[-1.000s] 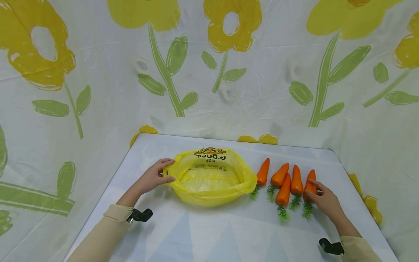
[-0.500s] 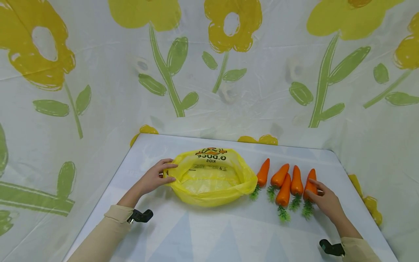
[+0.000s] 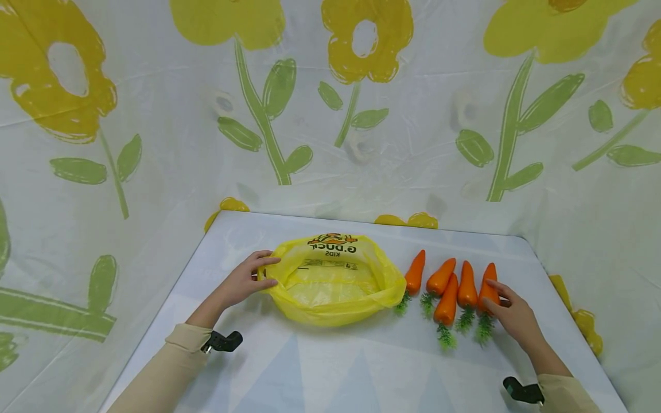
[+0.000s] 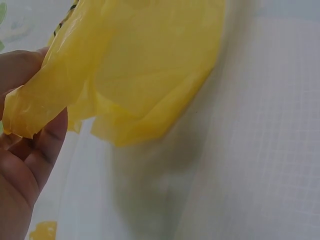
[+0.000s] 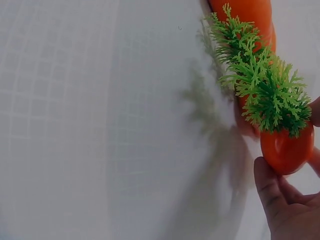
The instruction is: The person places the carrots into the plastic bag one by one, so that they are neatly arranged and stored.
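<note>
Since a second ago, the rightmost carrot [image 3: 488, 292] has shifted slightly toward the far side with the right hand [image 3: 518, 322], whose thumb and fingers pinch its orange body; whether it has left the surface I cannot tell. It lies at the right of the white table [image 3: 403, 373], just beside the other four carrots [image 3: 467, 284], all with green leaves toward the near side. Left of them stands the yellow bag [image 3: 320, 314], mouth open, its left rim pinched by the left hand [image 3: 244, 281]. Pale blue triangles mark the near tabletop. Whitish hangings [image 3: 413, 143] printed with yellow flowers and green leaves enclose the table on the far, left and right sides.
</note>
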Available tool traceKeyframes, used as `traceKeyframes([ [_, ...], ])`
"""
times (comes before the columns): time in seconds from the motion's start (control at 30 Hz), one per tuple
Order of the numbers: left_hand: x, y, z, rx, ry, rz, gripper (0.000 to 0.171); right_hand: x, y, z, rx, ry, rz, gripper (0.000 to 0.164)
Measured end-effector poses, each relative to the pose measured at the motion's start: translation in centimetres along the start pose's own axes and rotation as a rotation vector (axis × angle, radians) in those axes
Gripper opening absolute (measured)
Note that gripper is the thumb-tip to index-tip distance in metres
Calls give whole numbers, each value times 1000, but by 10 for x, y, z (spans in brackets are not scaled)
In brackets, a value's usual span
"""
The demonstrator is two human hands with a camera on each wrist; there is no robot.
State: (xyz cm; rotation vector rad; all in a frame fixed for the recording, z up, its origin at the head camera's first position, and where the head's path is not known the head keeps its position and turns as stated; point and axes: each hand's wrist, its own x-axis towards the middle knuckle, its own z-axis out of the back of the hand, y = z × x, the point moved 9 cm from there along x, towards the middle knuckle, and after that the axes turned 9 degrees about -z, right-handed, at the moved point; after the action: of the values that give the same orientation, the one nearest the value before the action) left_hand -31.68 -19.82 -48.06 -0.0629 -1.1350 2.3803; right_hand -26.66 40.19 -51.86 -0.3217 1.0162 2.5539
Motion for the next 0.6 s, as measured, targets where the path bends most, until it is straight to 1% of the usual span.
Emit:
traceKeyframes([
  [0.17, -1, 0, -1, -1, -1, 15, 56, -1, 2, 0, -6, -11, 30, 81],
  [0.33, -2, 0, 0, -1, -13, 22, 55, -3, 5, 1, -1, -21, 32, 79],
  [0.5, -2, -2, 0, -11, -20, 2, 54, -6, 11, 1, -3, -34, 59, 77],
  [0.6, -1, -2, -1, -21, -24, 2, 54, -7, 14, 1, -7, -43, 79, 77],
])
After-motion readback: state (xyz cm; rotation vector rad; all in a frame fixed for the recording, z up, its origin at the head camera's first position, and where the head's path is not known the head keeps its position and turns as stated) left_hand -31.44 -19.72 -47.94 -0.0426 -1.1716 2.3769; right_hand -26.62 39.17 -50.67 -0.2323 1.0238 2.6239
